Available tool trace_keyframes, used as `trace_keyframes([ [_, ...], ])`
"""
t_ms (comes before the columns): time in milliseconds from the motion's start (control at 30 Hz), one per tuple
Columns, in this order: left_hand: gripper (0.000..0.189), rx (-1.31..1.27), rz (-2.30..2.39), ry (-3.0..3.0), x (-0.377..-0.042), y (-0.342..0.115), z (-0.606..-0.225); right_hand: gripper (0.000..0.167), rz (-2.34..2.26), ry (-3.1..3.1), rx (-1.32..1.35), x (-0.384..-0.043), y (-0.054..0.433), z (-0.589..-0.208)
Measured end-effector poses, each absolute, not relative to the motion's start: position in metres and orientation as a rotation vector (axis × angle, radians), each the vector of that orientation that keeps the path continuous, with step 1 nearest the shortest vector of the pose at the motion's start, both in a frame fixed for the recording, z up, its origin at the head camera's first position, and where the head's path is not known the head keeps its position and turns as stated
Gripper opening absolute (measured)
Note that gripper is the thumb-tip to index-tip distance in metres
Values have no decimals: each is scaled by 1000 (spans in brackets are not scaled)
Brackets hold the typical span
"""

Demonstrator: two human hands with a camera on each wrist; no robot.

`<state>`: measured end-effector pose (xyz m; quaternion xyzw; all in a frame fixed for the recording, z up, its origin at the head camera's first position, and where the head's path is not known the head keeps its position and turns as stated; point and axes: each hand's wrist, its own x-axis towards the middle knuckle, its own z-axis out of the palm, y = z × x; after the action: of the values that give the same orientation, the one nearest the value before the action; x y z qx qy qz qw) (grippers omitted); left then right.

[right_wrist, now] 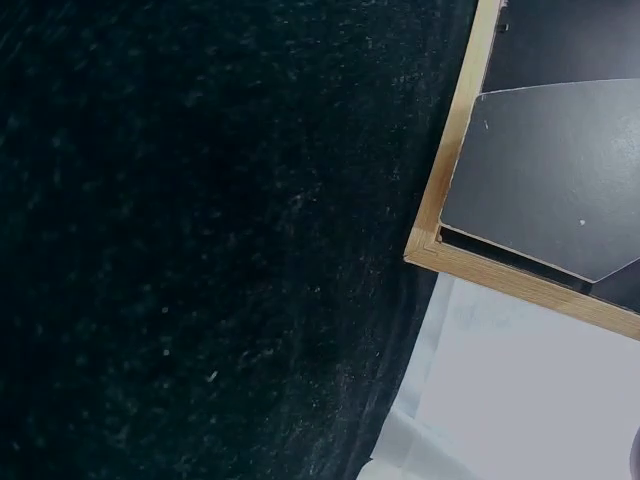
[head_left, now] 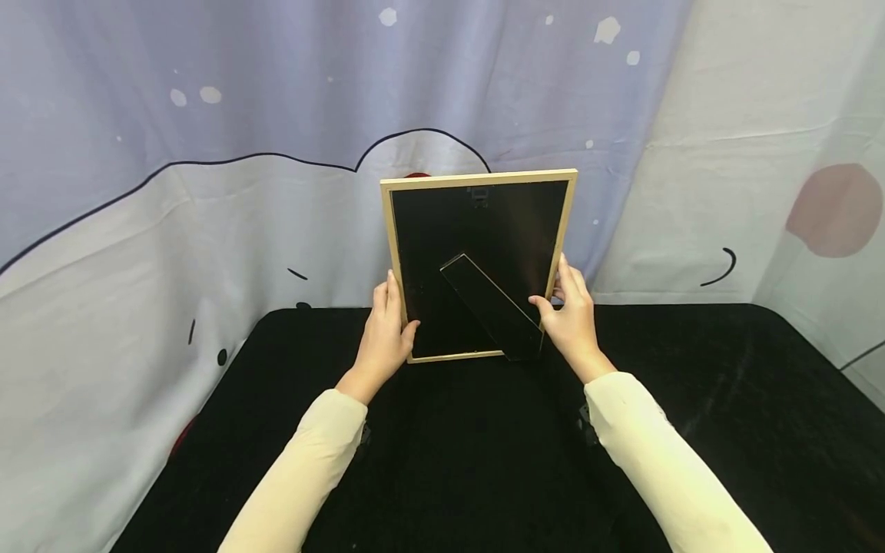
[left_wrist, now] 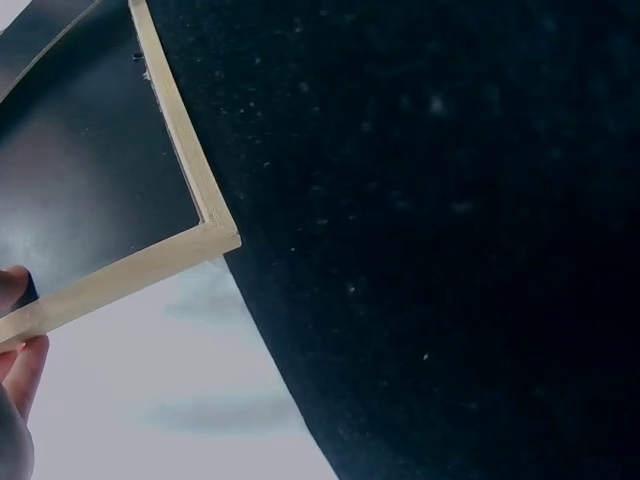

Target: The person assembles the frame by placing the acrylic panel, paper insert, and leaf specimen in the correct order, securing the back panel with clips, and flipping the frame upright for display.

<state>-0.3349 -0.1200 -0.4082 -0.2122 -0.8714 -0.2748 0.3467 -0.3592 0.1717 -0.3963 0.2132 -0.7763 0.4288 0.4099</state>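
A picture frame [head_left: 442, 230] with a pale wooden border is held up with its black back facing me, its top edge slightly slanted. A black easel leg [head_left: 491, 307] lies slantwise over the lower right of the back. My left hand [head_left: 380, 338] grips the left side, thumb on the back; in the left wrist view its fingers [left_wrist: 28, 372] pinch the wooden border [left_wrist: 130, 275]. On the opposite side my right hand [head_left: 572, 322] holds the border, thumb near the leg. The right wrist view shows a lower corner of the frame [right_wrist: 430, 245] and the leg's wide end [right_wrist: 560, 170]. The picture side is hidden.
A black cloth-covered table [head_left: 442, 461] lies beneath the hands. Behind it hangs a lilac and white printed curtain [head_left: 276, 230], which continues along the left and right sides. Small light specks dot the black cloth.
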Motion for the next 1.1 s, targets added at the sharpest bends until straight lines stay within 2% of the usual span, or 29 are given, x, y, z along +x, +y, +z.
trace_keyframes([
  [500, 90, -581, -906, -2290, -330, -123, -403, 80, 1014, -2054, 512, -356, 173, -394],
  [1100, 50, -532, -1594, -2172, -331, -131, -331, 80, 997, -2023, 512, -351, 182, -398],
])
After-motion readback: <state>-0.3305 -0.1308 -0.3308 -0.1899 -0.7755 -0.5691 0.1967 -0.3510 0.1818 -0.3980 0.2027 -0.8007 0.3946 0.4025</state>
